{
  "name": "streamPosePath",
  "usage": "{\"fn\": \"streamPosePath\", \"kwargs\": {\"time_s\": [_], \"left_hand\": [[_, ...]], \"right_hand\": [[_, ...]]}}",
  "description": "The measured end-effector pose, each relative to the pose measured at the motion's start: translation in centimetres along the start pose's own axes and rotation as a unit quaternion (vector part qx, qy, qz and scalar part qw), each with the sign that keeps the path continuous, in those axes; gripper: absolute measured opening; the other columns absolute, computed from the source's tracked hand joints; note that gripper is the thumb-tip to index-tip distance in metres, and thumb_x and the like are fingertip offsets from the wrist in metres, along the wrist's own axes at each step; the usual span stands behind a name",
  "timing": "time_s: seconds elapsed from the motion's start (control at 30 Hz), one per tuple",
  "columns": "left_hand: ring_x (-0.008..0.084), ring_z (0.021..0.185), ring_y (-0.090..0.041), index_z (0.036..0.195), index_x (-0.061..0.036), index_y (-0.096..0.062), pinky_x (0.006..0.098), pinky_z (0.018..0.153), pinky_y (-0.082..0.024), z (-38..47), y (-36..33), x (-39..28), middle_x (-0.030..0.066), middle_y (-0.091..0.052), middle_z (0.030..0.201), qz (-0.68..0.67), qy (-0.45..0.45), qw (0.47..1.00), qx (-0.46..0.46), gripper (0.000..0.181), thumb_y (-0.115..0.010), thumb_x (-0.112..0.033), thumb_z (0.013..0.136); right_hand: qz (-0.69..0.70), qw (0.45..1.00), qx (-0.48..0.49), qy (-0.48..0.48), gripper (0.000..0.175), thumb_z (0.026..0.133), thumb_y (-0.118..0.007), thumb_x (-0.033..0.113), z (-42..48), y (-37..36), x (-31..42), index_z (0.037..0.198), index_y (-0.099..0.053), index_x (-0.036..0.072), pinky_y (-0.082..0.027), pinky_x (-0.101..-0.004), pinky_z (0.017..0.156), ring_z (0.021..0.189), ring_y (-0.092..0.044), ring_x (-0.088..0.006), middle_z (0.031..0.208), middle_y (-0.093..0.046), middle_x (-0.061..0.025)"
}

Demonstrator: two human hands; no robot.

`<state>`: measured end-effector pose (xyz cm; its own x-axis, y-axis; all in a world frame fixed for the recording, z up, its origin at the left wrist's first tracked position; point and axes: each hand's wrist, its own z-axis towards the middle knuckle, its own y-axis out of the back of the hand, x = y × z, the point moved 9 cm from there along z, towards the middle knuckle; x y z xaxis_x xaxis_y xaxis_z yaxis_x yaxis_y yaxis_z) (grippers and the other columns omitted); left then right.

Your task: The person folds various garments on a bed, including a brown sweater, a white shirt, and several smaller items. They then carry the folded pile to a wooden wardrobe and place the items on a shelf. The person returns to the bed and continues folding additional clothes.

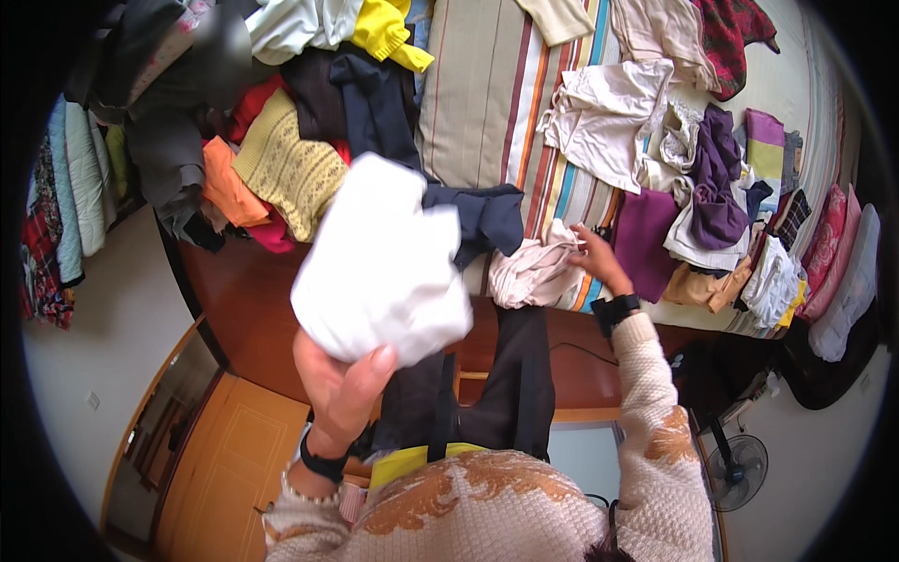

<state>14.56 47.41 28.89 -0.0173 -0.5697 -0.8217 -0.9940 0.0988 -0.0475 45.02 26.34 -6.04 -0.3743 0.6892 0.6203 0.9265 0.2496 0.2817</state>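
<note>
My left hand point(344, 393) holds up a folded white cloth point(379, 274), its thumb across the lower edge; the cloth is slightly blurred. My right hand point(600, 260) reaches over the edge of the bed, fingers apart, at the right side of a crumpled pale pink garment point(537, 270). Whether the fingertips touch that garment I cannot tell. Just behind the white cloth lies a dark navy garment point(491, 214). A folded purple cloth point(642, 242) is to the right of my right hand.
Heaped clothes lie at the left, among them a patterned yellow knit point(291, 161) and an orange garment point(232, 183). A pale wrinkled top point(611, 116) is spread on the striped bedding point(470, 91). More clothes and pink packages point(829, 246) are at the right. A fan point(737, 471) stands lower right.
</note>
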Motion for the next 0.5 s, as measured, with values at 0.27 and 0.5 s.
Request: {"fn": "streamPosePath", "kwargs": {"time_s": [0.27, 0.5], "left_hand": [[0.0153, 0.098, -0.058, 0.122, 0.0074, -0.050, 0.0301, 0.089, -0.044, 5.6, -6.5, -1.7, 0.0114, -0.061, 0.109, -0.023, -0.089, 0.992, 0.085, 0.043, -0.061, -0.007, 0.083], [0.0379, 0.128, -0.041, 0.138, 0.0027, -0.038, 0.0404, 0.104, -0.036, 13.0, -5.1, 14.9, 0.0289, -0.033, 0.143, 0.371, 0.028, 0.920, 0.124, 0.074, -0.067, -0.034, 0.081]], "right_hand": [[-0.380, 0.913, -0.138, 0.054, 0.033, 0.068, -0.068, 0.010, -3.4, -5.2, 1.2, 0.100, -0.060, 0.010, -0.038, -0.0487, 0.099, 0.120, -0.046, -0.0378, 0.136, -0.044, -0.0165], [0.156, 0.979, -0.099, -0.088, 0.027, 0.090, -0.055, 0.021, -3.7, -2.4, -1.5, 0.108, -0.057, 0.000, -0.047, -0.0288, 0.073, 0.084, -0.059, -0.0121, 0.093, -0.065, -0.0075]]}}
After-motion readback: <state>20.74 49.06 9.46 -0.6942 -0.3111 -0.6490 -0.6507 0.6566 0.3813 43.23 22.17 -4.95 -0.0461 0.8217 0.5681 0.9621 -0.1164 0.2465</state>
